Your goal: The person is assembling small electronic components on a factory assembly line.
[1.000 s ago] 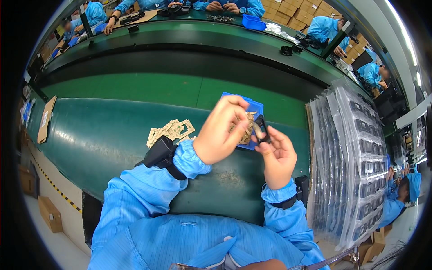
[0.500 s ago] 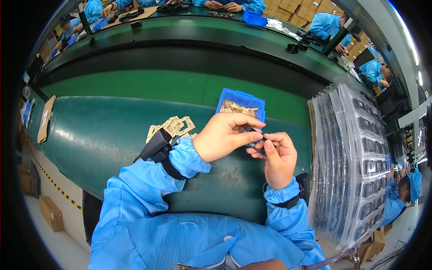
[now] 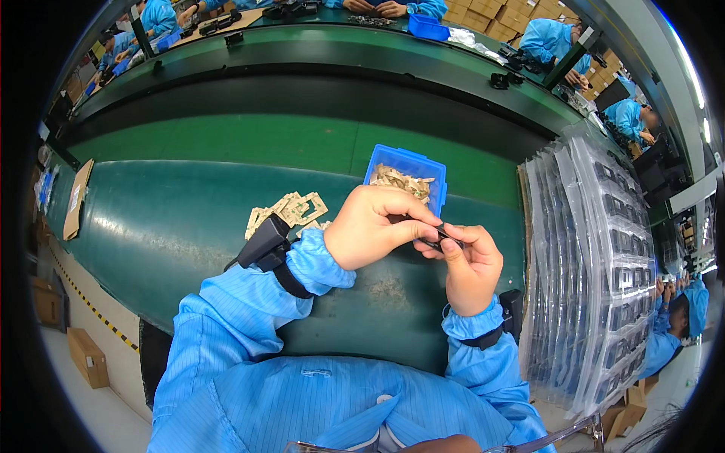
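Between my two hands is a small black plastic part (image 3: pixel 432 243), held above the green table and mostly covered by my fingers. My left hand (image 3: pixel 377 226) pinches its left side with thumb and forefinger. On its right side, my right hand (image 3: pixel 472 268) grips it with thumb and bent fingers. Just beyond the hands stands a blue bin (image 3: pixel 406 157) holding many small tan pieces (image 3: pixel 400 181). Left of my left hand lies a loose pile of tan die-cut frames (image 3: pixel 291 210), partly hidden by my wrist.
Clear plastic trays of black parts (image 3: pixel 596 279) stand stacked on the right side of the green table (image 3: pixel 166 219). A cardboard piece (image 3: pixel 78 200) lies at the far left edge. Across the aisle, people in blue work at another bench (image 3: pixel 317 53).
The black part has tilted, so its face shows less and it looks thinner. My right hand has shifted very slightly to the right; both hands keep their hold.
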`<state>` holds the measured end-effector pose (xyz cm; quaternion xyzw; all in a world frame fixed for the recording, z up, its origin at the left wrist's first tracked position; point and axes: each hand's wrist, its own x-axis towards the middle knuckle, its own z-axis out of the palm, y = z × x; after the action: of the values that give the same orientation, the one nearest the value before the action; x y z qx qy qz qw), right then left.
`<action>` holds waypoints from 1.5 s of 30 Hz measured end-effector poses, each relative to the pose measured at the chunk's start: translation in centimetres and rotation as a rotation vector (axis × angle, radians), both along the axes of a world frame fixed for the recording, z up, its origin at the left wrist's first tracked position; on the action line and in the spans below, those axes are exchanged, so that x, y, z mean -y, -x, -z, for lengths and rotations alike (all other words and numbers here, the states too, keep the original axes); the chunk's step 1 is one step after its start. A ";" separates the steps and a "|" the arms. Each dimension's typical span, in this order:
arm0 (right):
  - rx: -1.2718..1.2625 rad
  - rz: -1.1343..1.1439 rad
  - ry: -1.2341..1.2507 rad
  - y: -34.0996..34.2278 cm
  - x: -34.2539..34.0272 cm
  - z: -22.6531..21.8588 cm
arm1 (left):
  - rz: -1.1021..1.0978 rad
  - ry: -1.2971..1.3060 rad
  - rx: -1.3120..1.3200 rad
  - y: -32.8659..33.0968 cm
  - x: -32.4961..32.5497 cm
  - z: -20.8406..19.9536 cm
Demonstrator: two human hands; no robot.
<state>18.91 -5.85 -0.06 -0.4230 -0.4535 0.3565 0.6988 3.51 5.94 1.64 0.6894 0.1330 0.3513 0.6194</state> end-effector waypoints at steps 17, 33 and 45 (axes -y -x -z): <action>-0.115 -0.031 0.185 0.2 0.9 -1.2 | -0.379 -0.891 -0.065 -0.7 2.1 -0.6; 0.639 0.240 -0.081 0.1 0.0 -1.4 | -0.260 -0.158 -0.025 -0.9 2.6 -0.5; -0.113 -0.013 0.072 0.1 -1.0 1.4 | -0.281 -0.113 0.073 -0.7 1.9 0.2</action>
<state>18.84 -4.85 -1.45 -0.4239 -0.4029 0.4003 0.7055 4.23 4.05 1.45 0.6844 0.1853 0.4663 0.5289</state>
